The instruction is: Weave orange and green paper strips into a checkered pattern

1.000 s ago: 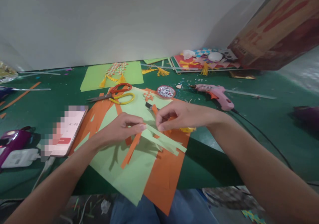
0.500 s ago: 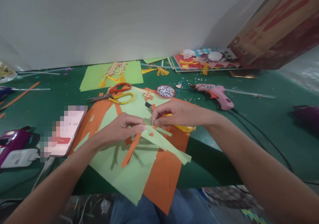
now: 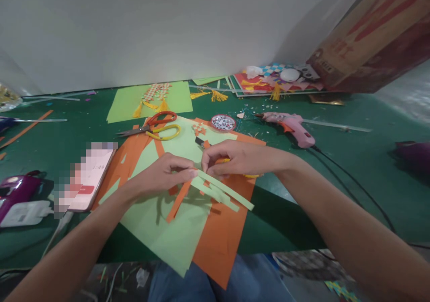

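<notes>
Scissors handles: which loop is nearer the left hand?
The yellow loop; the red loop lies beyond it, farther from the left hand and nearer the wall.

Right fingers now nearer the left hand

A lit phone lies left, a pink glue gun right.
</notes>
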The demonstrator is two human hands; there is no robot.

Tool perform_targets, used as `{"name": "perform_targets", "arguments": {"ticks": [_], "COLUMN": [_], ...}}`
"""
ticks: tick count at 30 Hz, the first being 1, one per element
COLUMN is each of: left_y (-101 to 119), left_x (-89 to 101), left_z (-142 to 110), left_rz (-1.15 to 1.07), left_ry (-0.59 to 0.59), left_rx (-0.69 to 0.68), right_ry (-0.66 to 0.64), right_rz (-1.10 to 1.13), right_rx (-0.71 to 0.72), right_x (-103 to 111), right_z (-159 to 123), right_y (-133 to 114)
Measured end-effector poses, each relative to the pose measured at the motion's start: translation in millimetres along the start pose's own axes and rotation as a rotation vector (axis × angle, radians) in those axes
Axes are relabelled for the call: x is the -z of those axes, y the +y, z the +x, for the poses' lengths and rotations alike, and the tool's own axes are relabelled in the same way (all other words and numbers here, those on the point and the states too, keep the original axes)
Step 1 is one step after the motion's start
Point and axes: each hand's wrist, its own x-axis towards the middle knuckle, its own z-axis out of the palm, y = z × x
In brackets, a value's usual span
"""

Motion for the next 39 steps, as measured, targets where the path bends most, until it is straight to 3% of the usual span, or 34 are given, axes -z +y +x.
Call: {"name": "perform_targets", "arguments": {"ticks": [14, 26, 33, 39], "left_y": [1.0, 3.8, 5.0, 2.5], "left_x": [1.0, 2.1, 2.5, 2.5], "left_z": [0.0, 1.4, 1.3, 1.7], "left_rz": [-0.054, -0.038, -0.081, -0.086], "left_ry": [-0.008, 0.008, -0.014, -0.031], "left_rx": [0.076, 0.038, 0.047, 0.048], "right_ry": [0.081, 0.162, 0.059, 0.162], "right_rz": [0.048, -0.288, -0.241, -0.314], "right_rx": [0.109, -0.002, -0.013, -0.011], "right_x": [-0.9, 12.6, 11.3, 13.9], "right_z": [-0.8, -7.6, -8.5, -8.8], "right_y": [1.9, 0.8, -1.9, -0.3]}}
